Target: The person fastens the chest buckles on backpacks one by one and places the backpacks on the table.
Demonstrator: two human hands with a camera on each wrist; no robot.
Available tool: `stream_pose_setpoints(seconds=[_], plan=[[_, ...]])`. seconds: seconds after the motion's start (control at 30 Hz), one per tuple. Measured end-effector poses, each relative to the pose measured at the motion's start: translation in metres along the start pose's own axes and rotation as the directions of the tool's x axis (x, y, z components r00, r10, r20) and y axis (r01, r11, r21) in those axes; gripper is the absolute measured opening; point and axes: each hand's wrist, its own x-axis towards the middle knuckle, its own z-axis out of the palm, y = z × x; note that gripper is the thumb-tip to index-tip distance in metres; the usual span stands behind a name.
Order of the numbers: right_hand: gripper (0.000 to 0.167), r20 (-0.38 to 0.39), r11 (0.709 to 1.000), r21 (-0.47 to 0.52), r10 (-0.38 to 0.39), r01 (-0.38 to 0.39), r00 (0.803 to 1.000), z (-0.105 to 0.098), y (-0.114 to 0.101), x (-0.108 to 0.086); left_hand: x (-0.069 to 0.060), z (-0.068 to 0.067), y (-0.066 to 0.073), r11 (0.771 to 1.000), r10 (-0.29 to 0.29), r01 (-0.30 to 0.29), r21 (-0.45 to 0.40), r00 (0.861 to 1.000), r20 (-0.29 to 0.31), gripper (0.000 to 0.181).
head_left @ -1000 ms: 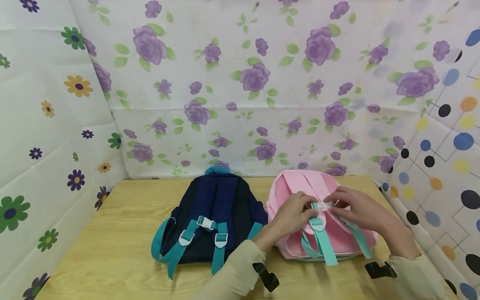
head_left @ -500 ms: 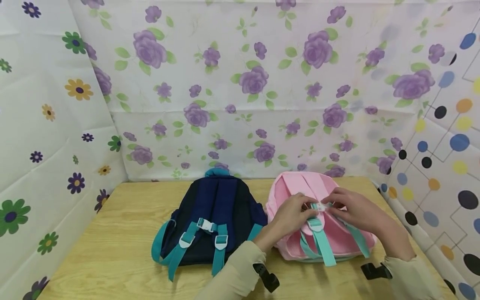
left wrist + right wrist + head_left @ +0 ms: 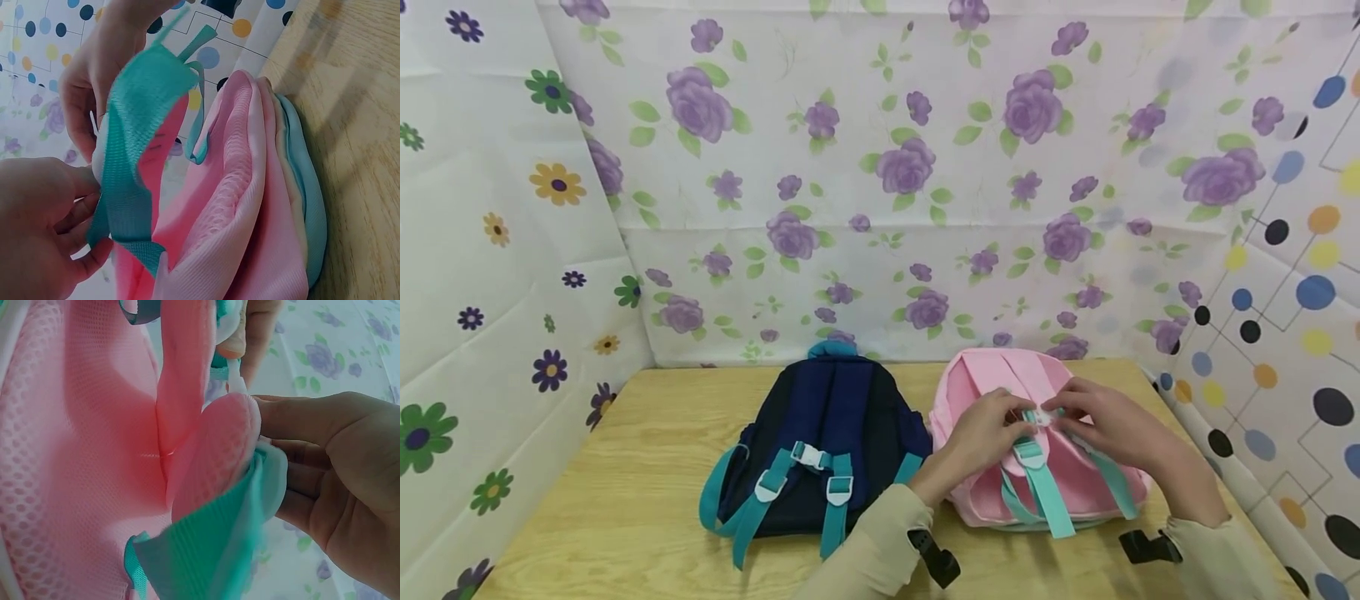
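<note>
A pink backpack point(image 3: 1078, 483) lies on the table at the right, its shoulder straps facing up. Both hands meet at the white chest buckle point(image 3: 1041, 417) between those straps. My left hand point(image 3: 988, 431) pinches the buckle's left side and its turquoise webbing. From the other side, my right hand point(image 3: 1108, 422) holds the right part between thumb and fingers. Fingers partly cover the buckle, so whether its halves are fully joined cannot be made out. In the left wrist view a turquoise strap point(image 3: 128, 206) hangs beside the left fingers; the right wrist view shows a white buckle piece point(image 3: 235, 378) above the right fingertips.
A dark blue backpack point(image 3: 831, 400) lies to the left, straps up, its white buckle point(image 3: 811, 456) joined across them. Both bags rest on a wooden table point(image 3: 617, 467). Flowered cloth point(image 3: 850, 167) hangs behind; a dotted cloth point(image 3: 1285, 358) borders the right.
My right hand has shifted slightly left, so the fingertips of both hands are closer together and less of the white buckle shows. The dark blue backpack stays put; the view has tilted a little.
</note>
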Motion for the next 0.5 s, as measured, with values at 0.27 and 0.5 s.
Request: stream_pose_setpoints(seconds=[0.27,0.5], plan=[[0.023,0.027,0.998,0.059,0.025,-0.026,0.999,0.0043,0.0023,0.0052,0.0024,0.0009,-0.0054,1.000,0.011,-0.011,-0.016,1.000,-0.018,0.030],[0.022,0.076,0.995,0.084,0.054,-0.061,0.996,0.0086,0.0061,0.0027,-0.0002,0.0050,-0.0084,1.000,-0.005,0.005,0.017,1.000,0.009,0.029]])
